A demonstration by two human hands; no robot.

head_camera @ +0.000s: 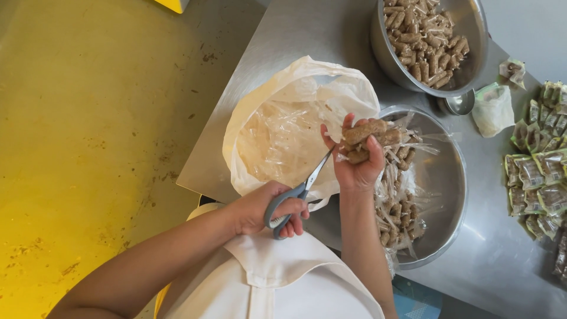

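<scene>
- Gripping the grey-handled scissors [297, 192] near my body, my left hand [263, 208] has its fingers threaded through the loops and curled shut on them; the blades point up and to the right, nearly closed, with their tips just at the bundle in my other hand.
- My right hand [356, 164] is raised above the near bowl's left rim, palm toward me, fingers wrapped tight around a small clump of brown wrapped sticks [363, 137]; I cannot tell whether the blade tips touch the wrapping.
- Below and to the right of that hand sits the near steel bowl [446, 177] on the worktop [331, 29], holding more brown sticks mixed with clear torn wrappers along its left side.
- Left of the bowl, touching its rim, lies an open white plastic bag [277, 127] with crumpled clear film inside.
- Farther off, a second steel bowl [472, 23] is heaped with bare brown sticks; a small steel cup [460, 104] sits wedged between the two bowls.
- To the far right lie a small knotted plastic pouch [493, 109] and rows of sealed green-edged packets [534, 177].
- A yellow floor [88, 147] fills the left side.
</scene>
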